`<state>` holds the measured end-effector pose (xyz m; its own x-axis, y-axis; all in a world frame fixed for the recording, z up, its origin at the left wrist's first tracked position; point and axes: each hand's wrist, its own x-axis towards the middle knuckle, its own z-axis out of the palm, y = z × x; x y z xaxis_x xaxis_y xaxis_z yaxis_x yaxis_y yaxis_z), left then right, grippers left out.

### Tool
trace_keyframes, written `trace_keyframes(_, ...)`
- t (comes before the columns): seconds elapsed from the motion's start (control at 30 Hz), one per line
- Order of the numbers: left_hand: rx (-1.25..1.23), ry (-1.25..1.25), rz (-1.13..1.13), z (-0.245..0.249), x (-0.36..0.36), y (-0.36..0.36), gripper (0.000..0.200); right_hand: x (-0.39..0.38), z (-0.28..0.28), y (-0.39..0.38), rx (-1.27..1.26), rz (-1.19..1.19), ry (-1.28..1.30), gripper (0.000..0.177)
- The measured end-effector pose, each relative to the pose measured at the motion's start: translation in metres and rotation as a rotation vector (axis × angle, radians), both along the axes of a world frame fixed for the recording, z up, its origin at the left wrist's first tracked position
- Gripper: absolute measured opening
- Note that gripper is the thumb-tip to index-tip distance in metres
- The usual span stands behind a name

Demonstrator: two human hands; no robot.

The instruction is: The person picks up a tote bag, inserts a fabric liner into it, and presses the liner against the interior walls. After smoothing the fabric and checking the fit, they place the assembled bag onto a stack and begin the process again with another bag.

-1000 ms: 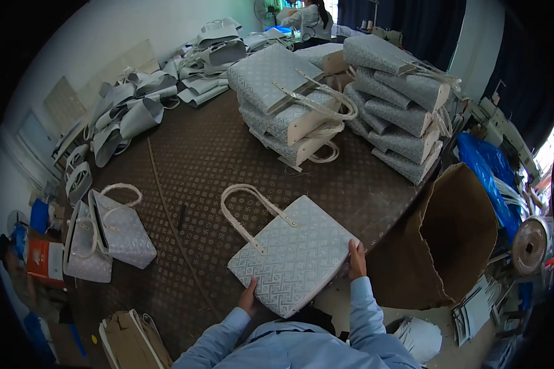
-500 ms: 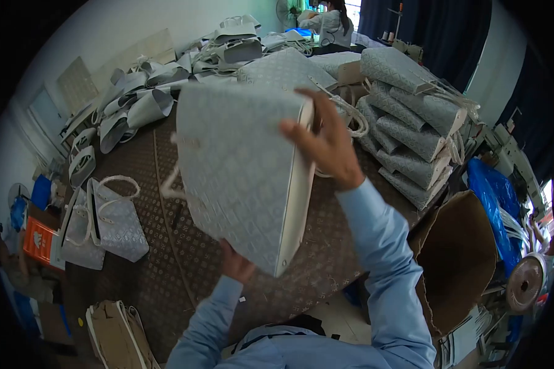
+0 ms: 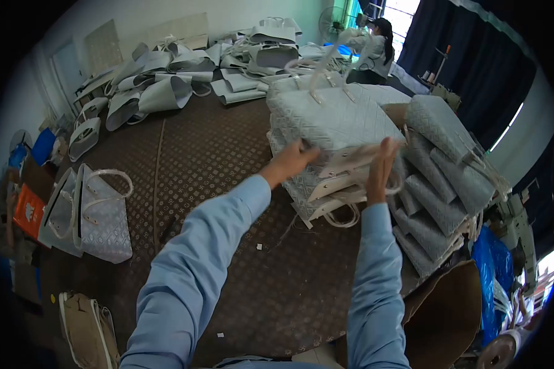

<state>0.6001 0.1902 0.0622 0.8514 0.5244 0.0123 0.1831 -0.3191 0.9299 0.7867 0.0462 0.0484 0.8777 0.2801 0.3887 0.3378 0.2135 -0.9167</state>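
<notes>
Now the bag [image 3: 335, 117], held aloft half a second earlier, was laid on the stack [image 3: 326, 195]; the left grip [image 3: 292, 161] and right grip [image 3: 381, 167], both spread, were pressed to the edge between them.

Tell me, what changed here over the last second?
The grey bag went from the near table edge, up in both hands, and forward onto the nearer stack, where it now lies on top. The left hand and right hand rest at its near edge, the right one flat. The other stack and the two bags at the left stayed put.
</notes>
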Motion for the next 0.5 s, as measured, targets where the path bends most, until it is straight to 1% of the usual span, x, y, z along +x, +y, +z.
trace_keyframes(0.03,0.205,-0.209,0.003,-0.046,0.002,-0.007,0.068,-0.009,-0.024,0.007,-0.116,-0.044,-0.064,0.086)
trace_keyframes(0.1,0.069,-0.174,0.081,-0.103,-0.029,-0.029,0.054,-0.053,-0.043,0.017,-0.092,0.047,-0.043,0.083)
trace_keyframes(0.13,-0.022,-0.161,0.170,-0.122,-0.057,-0.045,0.049,-0.069,-0.042,0.023,0.029,0.116,0.000,0.079)
trace_keyframes(0.17,-0.115,-0.151,0.262,-0.140,-0.093,-0.062,0.044,-0.062,-0.061,0.030,-0.034,0.055,-0.032,0.080)
trace_keyframes(0.2,-0.107,-0.101,0.326,-0.165,-0.133,-0.080,0.039,-0.051,-0.076,0.037,-0.093,-0.002,-0.068,0.081)
trace_keyframes(0.23,0.239,-0.048,0.410,-0.226,-0.180,-0.095,0.041,-0.055,-0.075,0.041,-0.015,0.024,-0.010,0.071)
trace_keyframes(0.3,0.183,0.388,0.521,-0.257,-0.285,-0.149,0.040,-0.019,-0.116,0.045,-0.269,-0.124,-0.371,0.062)
trace_keyframes(0.33,0.398,0.535,0.531,-0.276,-0.342,-0.180,0.044,-0.021,-0.121,0.045,-0.243,0.012,-0.379,0.062)
trace_keyframes(0.37,0.585,0.708,0.518,-0.293,-0.392,-0.218,0.049,-0.028,-0.123,0.043,-0.280,-0.119,-0.454,0.063)
trace_keyframes(0.4,0.532,0.754,0.625,-0.292,-0.432,-0.255,0.049,-0.039,-0.125,0.041,-0.312,-0.267,-0.531,0.065)
trace_keyframes(0.43,0.397,0.783,0.645,-0.285,-0.467,-0.279,0.054,-0.053,-0.128,0.042,-0.328,-0.439,-0.604,0.066)
trace_keyframes(0.47,0.275,0.792,0.646,-0.280,-0.491,-0.295,0.059,-0.088,-0.135,0.046,-0.289,-0.338,-0.472,0.065)
trace_keyframes(0.5,0.252,0.798,0.698,-0.278,-0.505,-0.306,0.059,-0.137,-0.134,0.038,-0.265,-0.257,-0.342,0.064)
